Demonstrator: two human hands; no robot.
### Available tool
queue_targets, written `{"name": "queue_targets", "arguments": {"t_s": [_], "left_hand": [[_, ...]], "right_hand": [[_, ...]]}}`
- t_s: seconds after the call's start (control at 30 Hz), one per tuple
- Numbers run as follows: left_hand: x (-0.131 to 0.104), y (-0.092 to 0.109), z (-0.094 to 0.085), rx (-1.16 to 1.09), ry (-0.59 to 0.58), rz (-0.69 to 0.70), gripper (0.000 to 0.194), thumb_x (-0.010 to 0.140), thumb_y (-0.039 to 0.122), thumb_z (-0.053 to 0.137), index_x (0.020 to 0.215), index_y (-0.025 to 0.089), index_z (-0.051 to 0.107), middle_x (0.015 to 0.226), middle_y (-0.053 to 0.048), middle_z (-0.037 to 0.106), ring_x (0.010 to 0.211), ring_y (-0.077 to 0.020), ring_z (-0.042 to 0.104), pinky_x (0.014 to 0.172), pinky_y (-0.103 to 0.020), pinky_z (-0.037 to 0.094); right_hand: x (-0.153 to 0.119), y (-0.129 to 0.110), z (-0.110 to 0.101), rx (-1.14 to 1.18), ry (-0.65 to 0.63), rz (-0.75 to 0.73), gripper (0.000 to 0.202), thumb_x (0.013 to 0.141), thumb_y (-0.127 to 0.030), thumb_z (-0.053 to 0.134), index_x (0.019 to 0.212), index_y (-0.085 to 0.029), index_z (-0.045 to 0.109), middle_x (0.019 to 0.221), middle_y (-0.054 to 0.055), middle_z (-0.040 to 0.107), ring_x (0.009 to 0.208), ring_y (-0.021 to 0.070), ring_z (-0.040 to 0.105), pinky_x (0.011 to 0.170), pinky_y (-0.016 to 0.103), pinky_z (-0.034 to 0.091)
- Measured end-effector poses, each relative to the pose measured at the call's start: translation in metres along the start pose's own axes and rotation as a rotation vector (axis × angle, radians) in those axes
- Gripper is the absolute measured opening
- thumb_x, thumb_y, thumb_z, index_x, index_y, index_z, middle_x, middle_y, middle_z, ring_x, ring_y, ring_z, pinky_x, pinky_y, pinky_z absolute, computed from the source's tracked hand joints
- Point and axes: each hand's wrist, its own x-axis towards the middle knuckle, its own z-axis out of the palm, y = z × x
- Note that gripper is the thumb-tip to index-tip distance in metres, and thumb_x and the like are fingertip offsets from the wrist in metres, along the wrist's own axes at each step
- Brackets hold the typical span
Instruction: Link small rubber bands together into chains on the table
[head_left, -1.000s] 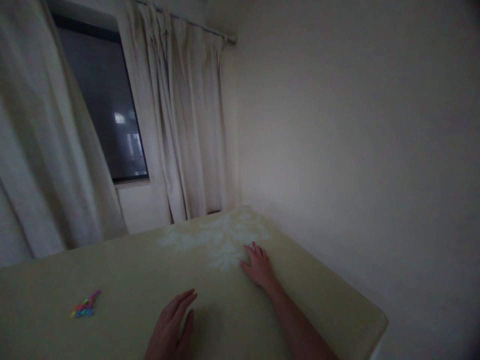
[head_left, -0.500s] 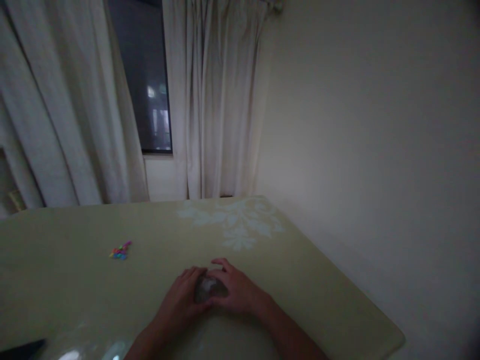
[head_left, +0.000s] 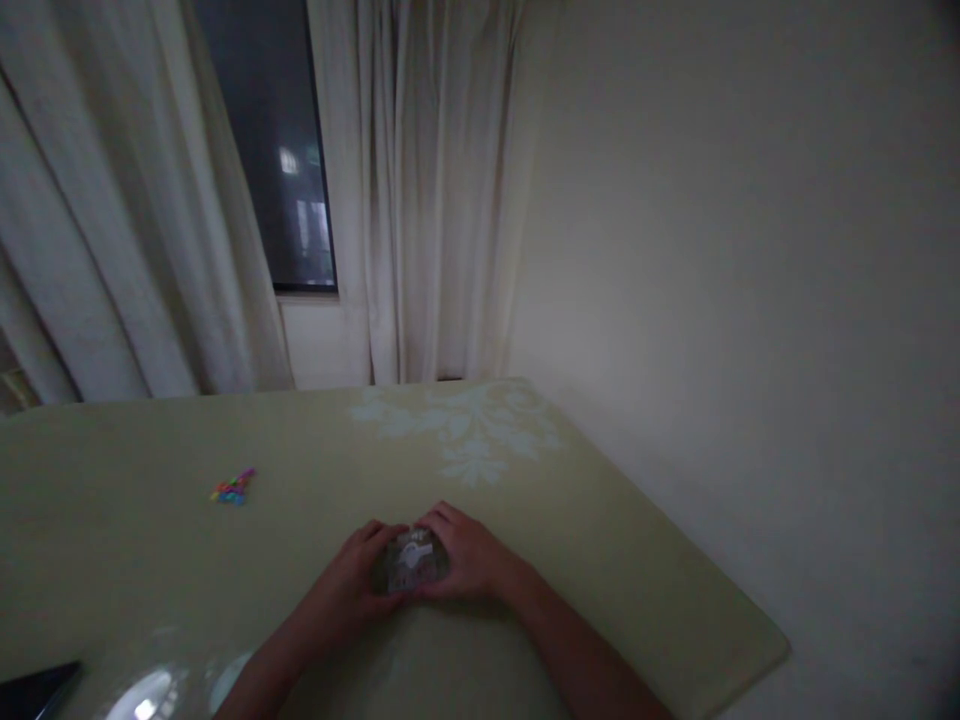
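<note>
Head view, left hand (head_left: 354,572) and right hand (head_left: 471,558) clasped around small container (head_left: 414,564), contents unclear

Noted left hand (head_left: 351,578), bare, with slender fingers (head_left: 373,531), rounded in outline. Recorded right hand (head_left: 471,555), bare as well, similar in build. Saw left forearm (head_left: 291,640) and right forearm (head_left: 579,650) uncovered down to lower edge of view, smooth in outline, narrowing handward. Could not make out finer surface detail: too dim, too blurred.

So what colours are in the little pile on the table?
The pile is purple-pink, orange, yellow, green and blue, in the head view.
</note>
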Motion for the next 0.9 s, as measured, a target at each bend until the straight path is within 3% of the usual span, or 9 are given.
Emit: {"name": "queue_targets", "arguments": {"t_s": [0.33, 0.7, 0.9], "left_hand": [[-0.001, 0.009, -0.002, 0.093, 0.041, 0.013, 0.054, 0.073, 0.034, 0.082, 0.123, 0.025, 0.066, 0.119, -0.01, 0.069, 0.112, -0.0298, 0.066, 0.096, -0.04, 0.053], [-0.001, 0.004, -0.002, 0.126, 0.067, 0.018, 0.058, 0.072, 0.041, 0.084, 0.124, 0.025, 0.063, 0.12, -0.009, 0.068, 0.111, -0.0299, 0.065, 0.095, -0.04, 0.053], [0.0, 0.0, 0.0, 0.154, 0.129, 0.049, 0.059, 0.078, 0.047, 0.08, 0.13, 0.027, 0.062, 0.127, -0.009, 0.067, 0.118, -0.0308, 0.062, 0.101, -0.043, 0.052]], "right_hand": [[0.001, 0.0, -0.004, 0.075, -0.012, -0.031, 0.078, 0.068, -0.05, 0.092, 0.133, -0.024, 0.059, 0.123, 0.009, 0.058, 0.112, 0.027, 0.058, 0.099, 0.037, 0.046], [0.0, -0.001, -0.004, 0.08, -0.004, -0.014, 0.083, 0.068, -0.053, 0.091, 0.139, -0.025, 0.058, 0.129, 0.01, 0.059, 0.115, 0.0278, 0.061, 0.1, 0.037, 0.047], [0.0, -0.001, -0.006, 0.058, 0.036, -0.008, 0.079, 0.072, -0.043, 0.089, 0.141, -0.026, 0.057, 0.13, 0.01, 0.061, 0.117, 0.0286, 0.061, 0.103, 0.039, 0.047]]}}
